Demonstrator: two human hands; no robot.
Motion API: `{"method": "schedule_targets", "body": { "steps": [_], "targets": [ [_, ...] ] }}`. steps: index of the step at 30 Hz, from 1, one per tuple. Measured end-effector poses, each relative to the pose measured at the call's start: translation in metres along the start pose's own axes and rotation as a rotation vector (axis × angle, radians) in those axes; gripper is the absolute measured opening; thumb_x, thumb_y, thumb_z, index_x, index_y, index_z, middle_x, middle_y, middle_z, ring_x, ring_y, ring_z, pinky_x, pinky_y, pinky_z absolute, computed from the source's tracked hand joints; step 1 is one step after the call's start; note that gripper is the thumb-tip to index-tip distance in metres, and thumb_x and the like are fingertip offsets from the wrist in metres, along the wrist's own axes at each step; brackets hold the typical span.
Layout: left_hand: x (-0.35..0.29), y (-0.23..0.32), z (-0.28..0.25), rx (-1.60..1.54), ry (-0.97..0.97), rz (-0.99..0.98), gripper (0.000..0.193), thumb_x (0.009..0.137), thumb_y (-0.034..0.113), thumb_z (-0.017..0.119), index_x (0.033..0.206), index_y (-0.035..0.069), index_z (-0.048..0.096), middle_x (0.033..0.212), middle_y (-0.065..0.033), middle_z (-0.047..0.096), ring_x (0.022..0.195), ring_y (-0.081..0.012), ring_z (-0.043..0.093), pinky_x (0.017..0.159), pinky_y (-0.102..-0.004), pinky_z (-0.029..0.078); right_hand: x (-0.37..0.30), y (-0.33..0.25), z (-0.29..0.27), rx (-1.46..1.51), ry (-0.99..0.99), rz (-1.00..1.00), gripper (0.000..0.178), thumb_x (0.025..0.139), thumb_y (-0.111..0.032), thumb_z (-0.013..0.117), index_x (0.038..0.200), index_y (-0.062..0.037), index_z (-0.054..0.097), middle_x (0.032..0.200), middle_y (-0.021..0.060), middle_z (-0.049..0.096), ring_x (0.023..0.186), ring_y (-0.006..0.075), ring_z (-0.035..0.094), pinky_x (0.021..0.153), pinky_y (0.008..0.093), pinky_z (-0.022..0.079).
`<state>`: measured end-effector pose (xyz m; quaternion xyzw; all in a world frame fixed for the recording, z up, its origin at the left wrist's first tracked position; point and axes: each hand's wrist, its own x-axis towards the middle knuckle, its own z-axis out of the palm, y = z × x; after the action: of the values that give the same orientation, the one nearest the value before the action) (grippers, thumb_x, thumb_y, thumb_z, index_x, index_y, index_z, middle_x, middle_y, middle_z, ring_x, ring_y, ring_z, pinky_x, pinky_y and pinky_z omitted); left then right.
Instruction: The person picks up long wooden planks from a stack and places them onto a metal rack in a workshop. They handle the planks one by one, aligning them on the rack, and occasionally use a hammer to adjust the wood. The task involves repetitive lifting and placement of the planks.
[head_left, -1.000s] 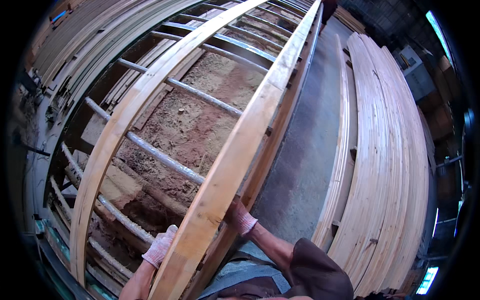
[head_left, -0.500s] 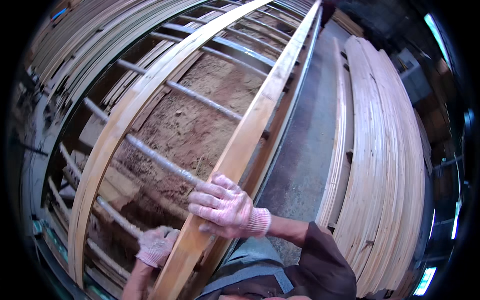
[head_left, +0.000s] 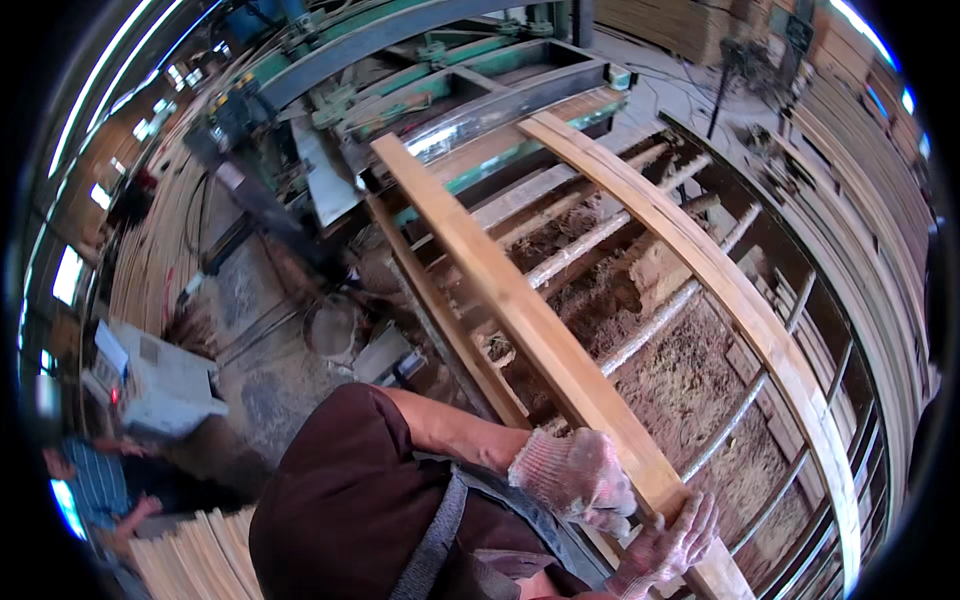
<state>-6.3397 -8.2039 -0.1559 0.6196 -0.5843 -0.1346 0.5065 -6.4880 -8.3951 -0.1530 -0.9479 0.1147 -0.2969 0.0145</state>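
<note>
A long straight wooden plank [head_left: 550,340] runs diagonally across rollers, from the green machine down to my hands. My right hand [head_left: 668,548], in a light knitted glove, is over the plank's near end, its fingers reaching across the top toward the far edge. Beside the plank's near edge is my left hand [head_left: 580,482], also gloved, with bent fingers pointing down. What those fingers hold, if anything, is hidden. Farther off, a second, paler plank [head_left: 730,290] lies across the same metal rollers [head_left: 655,325], apart from both hands.
Beyond the planks' far ends stands a green machine frame [head_left: 440,85]. Sawdust [head_left: 740,430] lies under the rollers. Stacked boards [head_left: 860,200] are at the right. On the left are a grey cabinet [head_left: 165,375], a round bucket [head_left: 332,328] and another person [head_left: 105,490].
My view has swung left, bringing the machine and the other person into sight. My left hand has moved to the plank's near edge; the right hand stays on the plank.
</note>
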Motion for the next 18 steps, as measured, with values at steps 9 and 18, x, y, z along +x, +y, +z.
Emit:
{"method": "schedule_targets", "body": {
  "steps": [9, 18],
  "targets": [
    [-0.043, 0.018, 0.063, 0.526, 0.058, -0.691, 0.059, 0.098, 0.06, 0.058, 0.084, 0.003, 0.066, 0.068, -0.0205, 0.064, 0.069, -0.038, 0.068, 0.061, -0.049, 0.053, -0.013, 0.046, -0.007, 0.074, -0.261, -0.139, 0.069, 0.085, -0.022, 0.072, 0.148, -0.0059, 0.051, 0.15, 0.0148, 0.054, 0.141, 0.0364, 0.047, 0.117, 0.051, 0.034],
    [-0.027, -0.005, 0.062, 0.44, 0.325, -0.8, 0.058, 0.094, 0.06, 0.062, 0.084, 0.003, 0.067, 0.069, -0.0204, 0.066, 0.069, -0.0404, 0.069, 0.063, -0.0504, 0.055, -0.009, 0.059, 0.01, 0.026, -0.217, -0.202, 0.067, 0.085, -0.028, 0.068, 0.146, -0.0069, 0.053, 0.149, 0.0157, 0.054, 0.137, 0.0378, 0.051, 0.111, 0.0552, 0.039]
  ]
}}
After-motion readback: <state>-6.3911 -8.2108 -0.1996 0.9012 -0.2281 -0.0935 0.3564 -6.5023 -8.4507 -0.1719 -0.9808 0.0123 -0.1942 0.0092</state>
